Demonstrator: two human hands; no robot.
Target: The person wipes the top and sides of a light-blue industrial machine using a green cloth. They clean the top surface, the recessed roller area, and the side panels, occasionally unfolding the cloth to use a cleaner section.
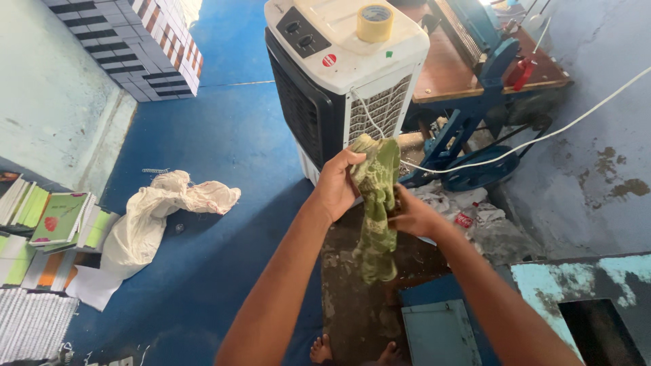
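- Both hands are closed on a green cloth (pixel 376 203), which is held in the air in front of a white cooler (pixel 339 74).
- Left hand (pixel 337 184): gripped around the upper part of the cloth, near its top end, fingers wrapped over the fabric.
- Right hand (pixel 415 215): clamped on the cloth's middle from the other side, slightly lower than the left.
- Cloth: bunched and twisted lengthwise, its lower end hanging free above a bare, stained patch of floor (pixel 352 285).
- Cooler: upright on the blue floor, dark vents on its sides, two knobs on top; a roll of tape (pixel 375 22) is seen standing on its lid.
- White cord (pixel 529 142): run from the cooler's side across to the right, passing over a blue machine (pixel 475 122).
- White sack (pixel 149 217): crumpled on the floor, well apart from the hands, to the left.
- Stacked books (pixel 47 230): noted at the left edge, beside the sack.
- Bare toes are visible at the bottom edge, below the cloth.
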